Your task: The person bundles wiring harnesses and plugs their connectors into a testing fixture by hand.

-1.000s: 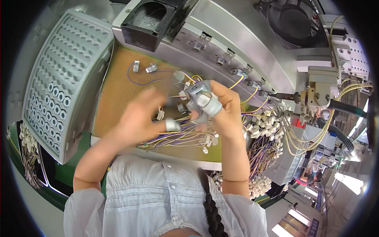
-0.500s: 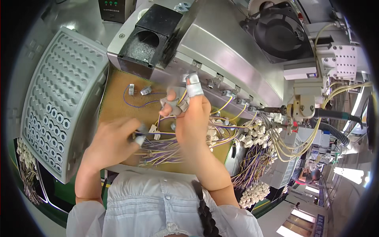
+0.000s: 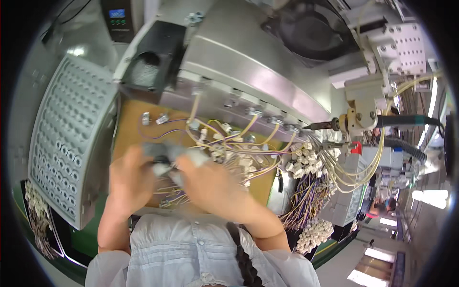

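My left hand (image 3: 128,179) and my right hand (image 3: 208,182) are close together over the near left part of the brown work mat (image 3: 125,131). Motion smears the fingers of both, and white-grey covers show on some fingertips. A dark grey blur lies between the fingertips; I cannot make out what it is. Beside and under my right hand spread yellow and purple wires (image 3: 239,142) with white plug connectors (image 3: 246,165). Beyond my hands, a small metal part (image 3: 146,118) and another metal part (image 3: 163,118) with a purple wire lie on the mat.
A grey tray (image 3: 71,119) with rows of ring-shaped parts stands at the left. Behind the mat runs a metal machine (image 3: 248,52) with wired parts along its front edge. A soldering iron (image 3: 325,126) points in from the right. A black box (image 3: 153,57) stands at the back left.
My right hand has come down and left from the machine's front edge to meet my left hand. A yellow wire now stands at that edge's left end. The whole view has shifted slightly.
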Demonstrator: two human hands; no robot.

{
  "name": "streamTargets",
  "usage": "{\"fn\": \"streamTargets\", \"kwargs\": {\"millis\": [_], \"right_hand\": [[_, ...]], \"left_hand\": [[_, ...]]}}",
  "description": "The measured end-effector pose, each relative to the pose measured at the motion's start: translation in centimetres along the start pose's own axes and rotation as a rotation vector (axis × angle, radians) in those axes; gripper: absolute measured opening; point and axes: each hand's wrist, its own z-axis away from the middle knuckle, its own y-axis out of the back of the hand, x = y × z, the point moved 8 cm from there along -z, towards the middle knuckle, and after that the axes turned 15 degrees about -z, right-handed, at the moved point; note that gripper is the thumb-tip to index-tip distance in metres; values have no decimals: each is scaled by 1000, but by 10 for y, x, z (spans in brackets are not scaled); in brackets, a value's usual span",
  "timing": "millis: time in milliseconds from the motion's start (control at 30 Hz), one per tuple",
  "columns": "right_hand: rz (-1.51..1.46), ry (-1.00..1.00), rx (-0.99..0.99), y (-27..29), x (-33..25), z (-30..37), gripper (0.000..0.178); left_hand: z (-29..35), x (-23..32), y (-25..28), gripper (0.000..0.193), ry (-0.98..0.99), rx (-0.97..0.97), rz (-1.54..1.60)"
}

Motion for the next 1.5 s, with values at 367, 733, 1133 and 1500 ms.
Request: {"fn": "streamTargets", "kwargs": {"millis": [367,733,1133,1500], "right_hand": [[-748,60,102,46,35,-6,15],[-744,179,129,47,41,-3,21],[-714,-56,105,41,48,-14,14],[-651,118,40,51,25,0,13]], "left_hand": [[70,-276,144,46,298,-273,-1375],[88,-337,158,50,471,48,-512],[12,-82,12,51,324,0,682],[-17,19,-20,34,53,-108,729]]}}
